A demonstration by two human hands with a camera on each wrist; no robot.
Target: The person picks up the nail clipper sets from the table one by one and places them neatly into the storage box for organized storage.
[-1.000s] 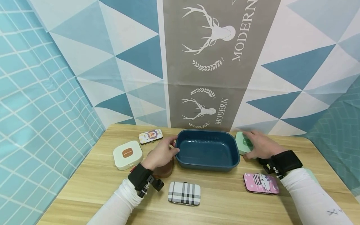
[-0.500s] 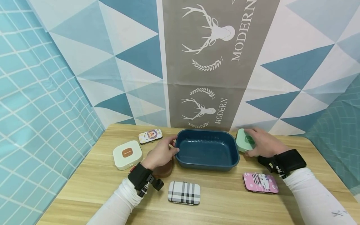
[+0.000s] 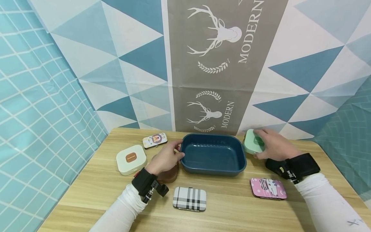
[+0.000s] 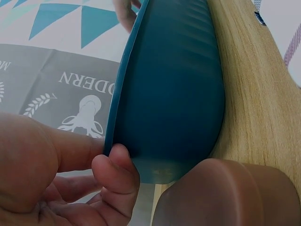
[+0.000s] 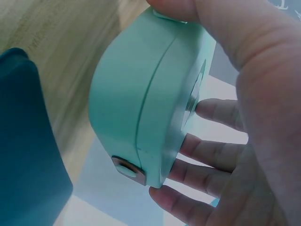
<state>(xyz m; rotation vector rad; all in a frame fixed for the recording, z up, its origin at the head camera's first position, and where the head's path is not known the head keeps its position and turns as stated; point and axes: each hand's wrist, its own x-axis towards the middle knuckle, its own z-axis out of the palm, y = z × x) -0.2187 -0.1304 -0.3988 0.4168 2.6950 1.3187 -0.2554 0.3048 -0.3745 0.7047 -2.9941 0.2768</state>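
Observation:
My left hand [image 3: 166, 158] pinches the left rim of a dark blue rectangular basin [image 3: 214, 172] between thumb and fingers; the left wrist view shows the basin's outer wall [image 4: 174, 89] close up. At the basin's right side, my right hand [image 3: 276, 145] grips a mint-green rounded case [image 3: 251, 143]. In the right wrist view the thumb lies at one end of this case [image 5: 127, 89], with the other fingers against its lid and far edge. A small clasp [image 5: 128, 170] shows on its side. A brown rounded case [image 3: 169, 175] sits partly hidden beneath my left hand.
Left on the wooden table [image 3: 95, 196] lie a cream case [image 3: 131, 159] with a brown label and a small cartoon-print case [image 3: 155, 140]. In front are a plaid case [image 3: 189, 199] and a pink cat-print case [image 3: 268, 188]. A patterned cloth [image 3: 139, 64] hangs behind the table.
My right hand and the mint-green case have shifted slightly toward the back and right, and the case shows more from under the fingers. The left hand and basin stay in place.

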